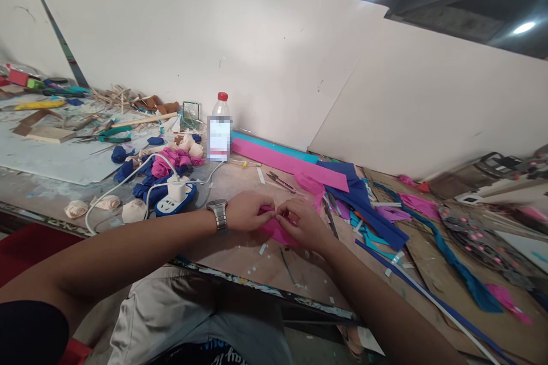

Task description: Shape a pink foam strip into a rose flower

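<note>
Over the front of the table, my left hand (pixel 247 212) and my right hand (pixel 303 222) meet with fingertips close together. Both pinch a piece of bright pink crepe paper (pixel 280 235), which hangs below and between them. My fingers hide part of the paper. A watch (pixel 219 214) is on my left wrist. Just beyond my hands lie small scissors (pixel 281 182) and a loose crumpled pink sheet (pixel 311 187). Behind them stretches a long folded pink strip (pixel 291 164) beside a light blue one (pixel 274 146).
A blue power strip (pixel 176 201) with a white plug and cable sits left of my hands. Crumpled paper balls (pixel 171 161) and a red-capped bottle (pixel 220 131) stand behind it. Pliers (pixel 107 136) lie farther left. Dark blue paper (pixel 363 194) and cardboard (pixel 428 262) are at right.
</note>
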`<action>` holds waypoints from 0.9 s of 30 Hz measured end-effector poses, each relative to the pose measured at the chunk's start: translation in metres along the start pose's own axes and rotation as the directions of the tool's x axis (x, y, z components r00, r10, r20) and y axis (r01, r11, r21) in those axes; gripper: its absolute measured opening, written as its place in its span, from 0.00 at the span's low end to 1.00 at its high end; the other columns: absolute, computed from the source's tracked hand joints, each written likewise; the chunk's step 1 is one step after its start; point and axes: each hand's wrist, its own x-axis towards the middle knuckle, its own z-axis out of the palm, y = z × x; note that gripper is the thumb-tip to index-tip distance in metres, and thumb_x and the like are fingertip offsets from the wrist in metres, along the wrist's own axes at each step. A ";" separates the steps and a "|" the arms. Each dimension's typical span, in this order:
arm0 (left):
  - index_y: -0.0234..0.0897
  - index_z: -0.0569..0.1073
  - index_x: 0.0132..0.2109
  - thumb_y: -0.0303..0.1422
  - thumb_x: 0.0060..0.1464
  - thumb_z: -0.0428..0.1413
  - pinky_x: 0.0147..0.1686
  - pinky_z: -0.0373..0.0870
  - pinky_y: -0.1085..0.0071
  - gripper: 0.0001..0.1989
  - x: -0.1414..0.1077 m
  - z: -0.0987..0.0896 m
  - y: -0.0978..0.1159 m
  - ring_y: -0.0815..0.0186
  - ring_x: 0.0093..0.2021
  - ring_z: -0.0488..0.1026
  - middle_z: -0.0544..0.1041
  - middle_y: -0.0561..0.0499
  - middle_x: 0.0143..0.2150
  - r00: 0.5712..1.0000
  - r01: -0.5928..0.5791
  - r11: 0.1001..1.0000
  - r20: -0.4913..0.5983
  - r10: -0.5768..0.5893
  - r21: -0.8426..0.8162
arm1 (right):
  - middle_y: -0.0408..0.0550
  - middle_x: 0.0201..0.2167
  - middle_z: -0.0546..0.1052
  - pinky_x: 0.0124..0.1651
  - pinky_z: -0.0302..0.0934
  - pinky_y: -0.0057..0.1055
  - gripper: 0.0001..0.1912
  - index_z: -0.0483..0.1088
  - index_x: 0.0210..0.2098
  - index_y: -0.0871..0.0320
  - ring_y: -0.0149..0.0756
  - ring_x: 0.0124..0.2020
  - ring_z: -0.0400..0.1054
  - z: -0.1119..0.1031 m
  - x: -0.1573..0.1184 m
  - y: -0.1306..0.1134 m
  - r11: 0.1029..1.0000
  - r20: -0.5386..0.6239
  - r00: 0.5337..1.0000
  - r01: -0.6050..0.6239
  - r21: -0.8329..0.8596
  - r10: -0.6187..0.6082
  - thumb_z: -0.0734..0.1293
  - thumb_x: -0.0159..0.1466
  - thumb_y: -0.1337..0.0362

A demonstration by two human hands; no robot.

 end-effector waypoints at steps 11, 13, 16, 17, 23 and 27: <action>0.41 0.78 0.42 0.41 0.62 0.52 0.37 0.62 0.71 0.13 0.000 0.000 -0.002 0.65 0.38 0.75 0.82 0.52 0.38 1.000 -0.023 1.000 -0.018 0.023 0.004 | 0.46 0.29 0.77 0.38 0.59 0.34 0.05 0.72 0.33 0.56 0.37 0.33 0.68 0.002 0.001 0.002 1.000 0.014 1.000 0.009 0.001 -0.009 0.66 0.65 0.64; 0.41 0.78 0.42 0.43 0.61 0.52 0.37 0.63 0.71 0.14 0.000 0.000 -0.002 0.64 0.38 0.75 0.82 0.51 0.38 0.999 -0.039 0.999 -0.026 0.039 0.017 | 0.46 0.29 0.77 0.38 0.60 0.34 0.04 0.72 0.33 0.56 0.37 0.33 0.68 0.002 0.001 0.001 1.000 0.015 1.000 0.013 0.006 -0.013 0.66 0.65 0.65; 0.41 0.78 0.42 0.48 0.60 0.53 0.37 0.63 0.70 0.17 0.000 0.001 -0.003 0.63 0.39 0.76 0.82 0.50 0.37 0.998 -0.048 0.998 -0.025 0.049 0.038 | 0.46 0.29 0.77 0.38 0.60 0.34 0.03 0.73 0.34 0.56 0.36 0.32 0.69 0.001 0.001 -0.001 1.000 0.008 1.000 0.020 0.010 -0.020 0.67 0.64 0.66; 0.41 0.78 0.42 0.48 0.60 0.54 0.37 0.63 0.70 0.17 0.000 0.001 -0.003 0.63 0.39 0.76 0.82 0.50 0.37 0.999 -0.045 0.998 -0.022 0.046 0.046 | 0.46 0.29 0.77 0.38 0.61 0.33 0.03 0.73 0.34 0.56 0.36 0.32 0.69 0.001 0.001 -0.002 1.000 0.006 1.000 0.022 0.010 -0.022 0.67 0.64 0.66; 0.42 0.78 0.43 0.42 0.60 0.54 0.37 0.63 0.70 0.13 0.000 0.002 -0.004 0.63 0.39 0.76 0.82 0.51 0.39 0.999 -0.036 0.996 -0.026 0.039 0.081 | 0.45 0.28 0.76 0.39 0.61 0.34 0.03 0.74 0.34 0.56 0.36 0.32 0.69 0.000 0.001 -0.003 1.000 0.017 1.000 0.018 -0.004 -0.018 0.67 0.64 0.66; 0.42 0.78 0.42 0.43 0.60 0.54 0.35 0.61 0.70 0.13 0.001 0.002 -0.003 0.63 0.38 0.76 0.82 0.51 0.37 0.999 -0.018 0.995 -0.031 0.021 0.095 | 0.45 0.28 0.77 0.39 0.60 0.34 0.03 0.73 0.34 0.56 0.37 0.32 0.69 0.000 0.001 -0.001 1.000 0.022 1.000 0.013 -0.005 -0.013 0.66 0.63 0.67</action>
